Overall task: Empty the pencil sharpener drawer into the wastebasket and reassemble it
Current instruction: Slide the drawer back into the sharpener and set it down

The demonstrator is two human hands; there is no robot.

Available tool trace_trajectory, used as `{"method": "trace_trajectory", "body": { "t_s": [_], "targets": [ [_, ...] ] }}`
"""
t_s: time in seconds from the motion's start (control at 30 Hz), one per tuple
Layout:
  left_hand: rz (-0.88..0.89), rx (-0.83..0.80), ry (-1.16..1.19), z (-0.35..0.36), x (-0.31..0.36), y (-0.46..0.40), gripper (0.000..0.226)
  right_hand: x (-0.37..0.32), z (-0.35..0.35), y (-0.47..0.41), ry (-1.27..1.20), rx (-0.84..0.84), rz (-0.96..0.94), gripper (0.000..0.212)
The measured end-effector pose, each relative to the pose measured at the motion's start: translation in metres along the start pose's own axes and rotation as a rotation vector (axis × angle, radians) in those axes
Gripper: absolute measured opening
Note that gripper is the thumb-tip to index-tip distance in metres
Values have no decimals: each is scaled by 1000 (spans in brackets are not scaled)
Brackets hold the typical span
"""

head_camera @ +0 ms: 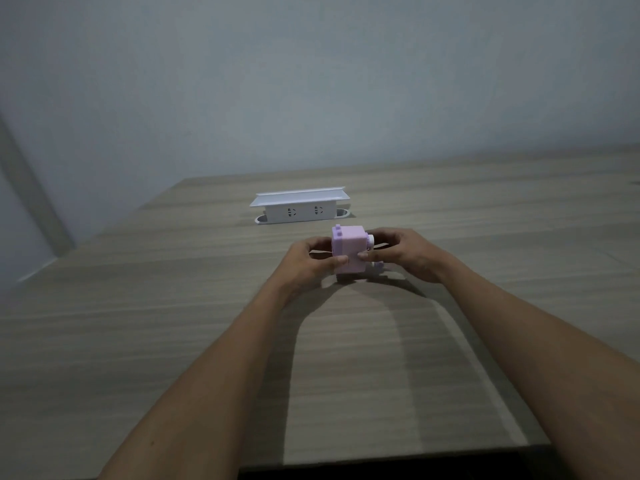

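Observation:
A small lilac box-shaped pencil sharpener (349,245) with a white knob on its right side is held just above the wooden table (173,323), at the middle of the view. My left hand (308,263) grips its left side, thumb on the front face. My right hand (405,252) holds its right side near the knob and crank. The drawer is not visibly pulled out. No wastebasket is in view.
A white pop-up socket box (300,210) with its lid raised stands on the table behind the sharpener. A pale wall rises beyond the table's far edge. The table's near edge runs along the bottom right.

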State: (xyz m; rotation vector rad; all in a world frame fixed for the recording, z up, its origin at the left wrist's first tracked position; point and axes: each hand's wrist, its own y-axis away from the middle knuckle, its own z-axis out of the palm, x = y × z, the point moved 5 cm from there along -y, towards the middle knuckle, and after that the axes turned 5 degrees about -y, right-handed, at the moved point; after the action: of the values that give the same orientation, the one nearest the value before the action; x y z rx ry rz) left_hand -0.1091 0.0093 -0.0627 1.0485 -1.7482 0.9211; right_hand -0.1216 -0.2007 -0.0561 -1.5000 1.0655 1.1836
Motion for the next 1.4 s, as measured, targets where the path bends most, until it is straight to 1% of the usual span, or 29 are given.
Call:
{"method": "trace_trajectory", "body": {
  "t_s": [0.23,0.37,0.57,0.77,0.97,1.13,1.2,1.3,1.4],
  "targets": [
    [51,-4,-24,-14,10,-57,56,-5,-18,-51,46,19,-49,52],
    [35,2,-51,-15,1,-98,55,2,-31,-83,67,61,-55,53],
    [46,20,-23,-8,-3,-149,55,10,-55,-129,116,100,-62,56],
    [-3,37,-10,-6,-19,-185,53,28,-67,-162,136,129,-64,58],
    [-20,44,-11,-6,-44,-202,55,46,-67,-171,92,127,-66,59],
    [-70,51,17,-6,-53,-208,58,51,-68,-172,75,148,-66,60],
    [-106,36,5,-8,-53,-210,66,50,-67,-170,80,156,-61,62],
    [-164,21,9,-12,-53,-208,85,49,-66,-166,79,195,-48,66],
    [-173,58,-79,-20,-43,-187,82,46,-64,-154,170,250,-6,73]
  ]
}}
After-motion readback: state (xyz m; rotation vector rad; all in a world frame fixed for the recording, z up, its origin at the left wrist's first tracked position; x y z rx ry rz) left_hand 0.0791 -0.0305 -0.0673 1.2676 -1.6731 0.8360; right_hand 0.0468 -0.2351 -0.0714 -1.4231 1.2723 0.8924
